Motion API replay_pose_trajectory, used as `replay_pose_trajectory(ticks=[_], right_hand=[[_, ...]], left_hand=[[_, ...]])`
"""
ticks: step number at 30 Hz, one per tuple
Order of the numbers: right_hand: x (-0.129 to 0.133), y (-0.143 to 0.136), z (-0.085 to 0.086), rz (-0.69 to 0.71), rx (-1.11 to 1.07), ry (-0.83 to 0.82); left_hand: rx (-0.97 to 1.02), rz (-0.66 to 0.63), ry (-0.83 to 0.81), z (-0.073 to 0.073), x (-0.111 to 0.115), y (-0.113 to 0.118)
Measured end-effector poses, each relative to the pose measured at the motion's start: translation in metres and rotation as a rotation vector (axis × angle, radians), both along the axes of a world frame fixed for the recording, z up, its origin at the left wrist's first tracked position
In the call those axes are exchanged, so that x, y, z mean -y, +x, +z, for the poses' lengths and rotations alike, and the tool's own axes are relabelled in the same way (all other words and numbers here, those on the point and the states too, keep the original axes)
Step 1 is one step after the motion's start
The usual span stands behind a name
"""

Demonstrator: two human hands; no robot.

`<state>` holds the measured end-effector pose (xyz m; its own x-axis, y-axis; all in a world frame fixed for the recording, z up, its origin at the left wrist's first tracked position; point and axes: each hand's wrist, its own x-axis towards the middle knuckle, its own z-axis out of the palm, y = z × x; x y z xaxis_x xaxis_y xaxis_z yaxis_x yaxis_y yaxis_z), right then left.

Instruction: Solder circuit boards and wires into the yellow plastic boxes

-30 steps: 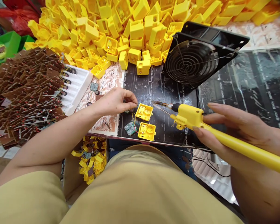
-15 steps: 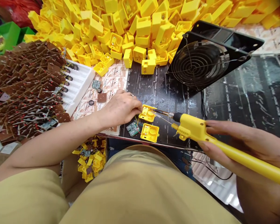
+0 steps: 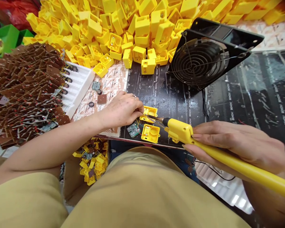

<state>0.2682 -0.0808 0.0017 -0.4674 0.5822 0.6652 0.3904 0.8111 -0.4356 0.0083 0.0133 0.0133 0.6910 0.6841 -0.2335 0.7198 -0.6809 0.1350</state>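
Observation:
My right hand [image 3: 237, 142] is wrapped round a yellow soldering gun [image 3: 180, 129], whose metal tip reaches over the upper yellow case half [image 3: 150, 110]. At that case's left edge, my left hand [image 3: 128, 109] has its fingers pinched together; what they hold, if anything, is hidden. Just below lies a second open yellow case half [image 3: 150, 133] with a round speaker grille. A small green circuit board [image 3: 133, 130] with thin wires rests to the left of it, below my left fingertips.
A black fan [image 3: 199, 63] with a wire guard stands behind the cases. Yellow cases [image 3: 142, 25] are heaped at the back. Brown circuit boards [image 3: 26, 91] pile up on the left by a white foam tray [image 3: 82, 85]. A box of yellow parts [image 3: 95, 161] sits below the table edge.
My right hand and the soldering gun have moved left and slightly down, bringing the tip further over the upper case half. My left hand stays nearly in place.

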Motion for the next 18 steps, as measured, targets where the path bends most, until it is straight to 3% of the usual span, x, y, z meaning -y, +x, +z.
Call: replay_pose_trajectory(ticks=[6, 9, 14, 18], right_hand=[[-0.005, 0.001, 0.012, 0.067, 0.102, 0.025], [-0.003, 0.001, 0.016, 0.019, 0.103, -0.016], [-0.002, 0.000, 0.013, 0.035, 0.099, -0.026], [-0.003, 0.027, 0.007, -0.026, 0.128, -0.063]], left_hand=[[-0.013, -0.020, 0.021, 0.000, 0.001, 0.002], [-0.002, -0.018, 0.020, 0.000, 0.001, 0.003], [-0.006, -0.028, 0.031, 0.001, 0.001, 0.004], [-0.004, -0.040, 0.040, 0.002, 0.001, 0.004]])
